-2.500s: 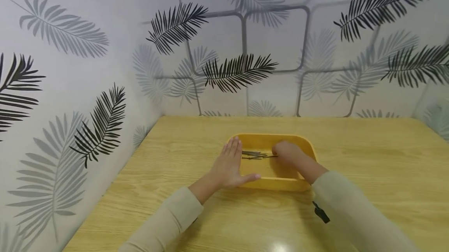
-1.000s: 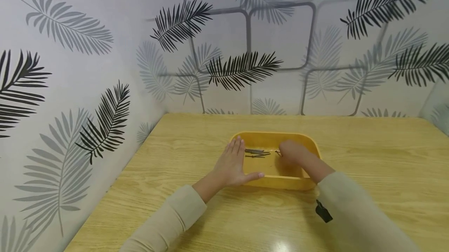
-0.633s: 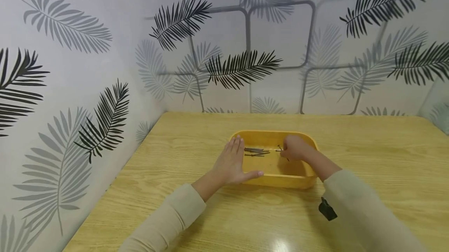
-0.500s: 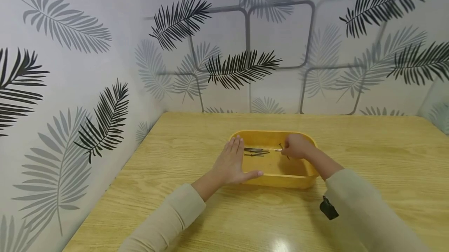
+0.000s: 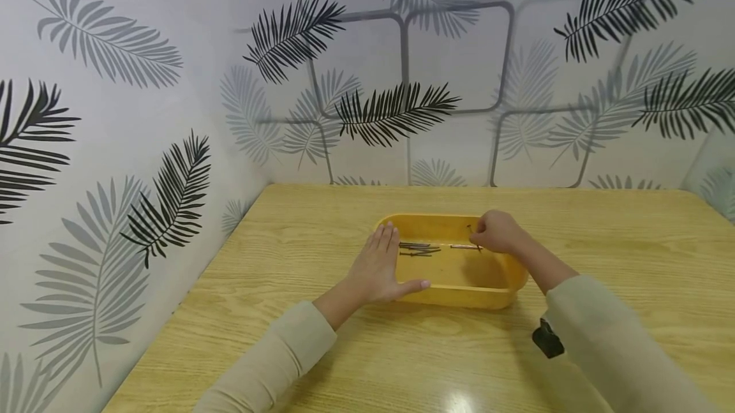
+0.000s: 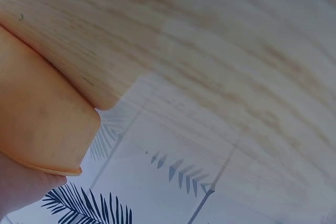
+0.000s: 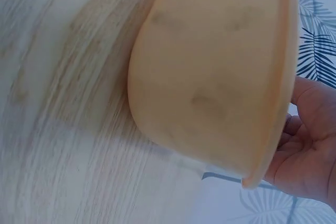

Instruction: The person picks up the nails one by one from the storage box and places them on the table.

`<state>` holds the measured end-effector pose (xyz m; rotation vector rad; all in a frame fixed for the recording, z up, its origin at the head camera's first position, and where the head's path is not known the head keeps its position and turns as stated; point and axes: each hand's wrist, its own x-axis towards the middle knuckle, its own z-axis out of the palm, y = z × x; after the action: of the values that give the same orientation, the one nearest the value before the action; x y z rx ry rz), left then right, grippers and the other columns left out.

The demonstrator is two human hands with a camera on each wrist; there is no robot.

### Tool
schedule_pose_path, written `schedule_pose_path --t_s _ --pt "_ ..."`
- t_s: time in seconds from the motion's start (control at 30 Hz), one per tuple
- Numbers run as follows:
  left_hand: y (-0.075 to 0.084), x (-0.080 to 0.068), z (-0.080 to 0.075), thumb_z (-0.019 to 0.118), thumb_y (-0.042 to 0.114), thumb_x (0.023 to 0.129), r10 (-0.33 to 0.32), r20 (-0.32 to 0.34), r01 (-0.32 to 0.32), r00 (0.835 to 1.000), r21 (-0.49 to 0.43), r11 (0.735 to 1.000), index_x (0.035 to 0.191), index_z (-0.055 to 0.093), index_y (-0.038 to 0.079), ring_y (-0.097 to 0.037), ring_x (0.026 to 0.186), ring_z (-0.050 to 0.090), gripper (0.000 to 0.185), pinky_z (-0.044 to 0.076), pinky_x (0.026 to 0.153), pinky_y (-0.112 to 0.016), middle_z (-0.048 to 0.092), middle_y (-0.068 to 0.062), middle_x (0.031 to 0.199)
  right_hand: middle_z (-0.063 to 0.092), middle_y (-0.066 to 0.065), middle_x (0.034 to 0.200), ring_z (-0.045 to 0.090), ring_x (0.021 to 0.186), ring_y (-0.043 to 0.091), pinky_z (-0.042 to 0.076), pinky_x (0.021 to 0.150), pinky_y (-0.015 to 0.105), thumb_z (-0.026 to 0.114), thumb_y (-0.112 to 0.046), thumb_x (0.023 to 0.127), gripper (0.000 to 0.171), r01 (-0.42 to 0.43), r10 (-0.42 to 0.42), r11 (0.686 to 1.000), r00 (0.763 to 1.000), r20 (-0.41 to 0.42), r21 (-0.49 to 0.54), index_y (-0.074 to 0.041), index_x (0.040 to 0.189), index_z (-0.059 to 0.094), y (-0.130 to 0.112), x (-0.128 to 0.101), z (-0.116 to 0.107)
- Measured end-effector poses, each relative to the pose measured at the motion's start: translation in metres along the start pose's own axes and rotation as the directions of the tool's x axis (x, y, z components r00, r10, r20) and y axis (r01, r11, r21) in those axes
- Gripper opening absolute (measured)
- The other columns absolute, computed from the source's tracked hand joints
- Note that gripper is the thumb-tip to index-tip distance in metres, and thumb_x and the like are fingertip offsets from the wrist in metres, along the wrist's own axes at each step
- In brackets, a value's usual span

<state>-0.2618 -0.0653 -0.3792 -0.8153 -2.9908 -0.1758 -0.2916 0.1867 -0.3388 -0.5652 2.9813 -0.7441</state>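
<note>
A yellow plastic tray (image 5: 459,298) stands on the table. My left hand (image 5: 376,266) rests on its left end, fingers straight over the rim and thumb along the front edge. Over the right part of the tray, my right hand (image 5: 499,231) pinches a thin dark nail (image 5: 469,229), tilted, its head up. Below lies another nail (image 5: 458,246) on the tray floor. Several more nails (image 5: 416,249) lie loosely together near the left hand. Both wrist views show the tray's outer wall (image 7: 210,77); the right hand's fingers are partly hidden behind the rim there.
The light wooden table (image 5: 310,221) reaches back to a wall (image 5: 448,68) with a leaf pattern; a second wall (image 5: 115,132) runs along its left side. A small black device (image 5: 548,339) hangs below the right sleeve.
My right hand has risen from the tray floor and moved right, with the pinched nail coming into sight. More of the lone lying nail shows. The left hand has stayed on the rim.
</note>
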Motion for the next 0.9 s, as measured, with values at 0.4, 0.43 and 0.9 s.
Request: schedule_pose_path --t_s 0.4,0.43,0.9 --pt "0.0 0.001 -0.001 0.042 0.071 0.083 0.014 -0.002 -0.014 1.0 0.005 1.0 0.147 0.01 -0.004 -0.031 0.145 0.004 0.103 0.01 0.118 -0.042 0.005 -0.02 0.156 0.025 -0.008 0.046 0.024 0.044 0.006 0.025 0.047 0.022 0.054 -0.01 0.083 0.04 -0.069 0.068 0.998 0.996 -0.052 -0.008 -0.016 0.049 0.034 0.012 -0.008 -0.02" --pt "-0.001 0.001 -0.001 0.042 0.071 0.083 0.015 -0.002 -0.015 1.0 0.005 1.0 0.147 0.01 -0.004 -0.031 0.145 0.004 0.103 0.01 0.118 -0.042 0.005 -0.02 0.156 0.027 -0.008 0.046 0.025 0.044 0.006 0.026 0.047 0.022 0.054 -0.01 0.083 0.039 -0.073 0.072 0.997 0.996 -0.055 -0.012 -0.016 0.049 0.035 0.014 -0.009 -0.022" --pt "-0.001 0.001 -0.001 0.041 0.071 0.083 0.014 0.004 -0.014 1.0 0.006 1.0 0.147 0.011 -0.005 -0.032 0.145 0.005 0.103 0.01 0.118 -0.043 0.007 -0.021 0.155 0.027 -0.008 0.046 0.025 0.045 0.008 0.026 0.048 0.023 0.052 -0.011 0.083 0.038 -0.127 0.127 0.992 0.989 -0.073 0.005 -0.018 0.049 0.035 0.04 -0.021 -0.038"
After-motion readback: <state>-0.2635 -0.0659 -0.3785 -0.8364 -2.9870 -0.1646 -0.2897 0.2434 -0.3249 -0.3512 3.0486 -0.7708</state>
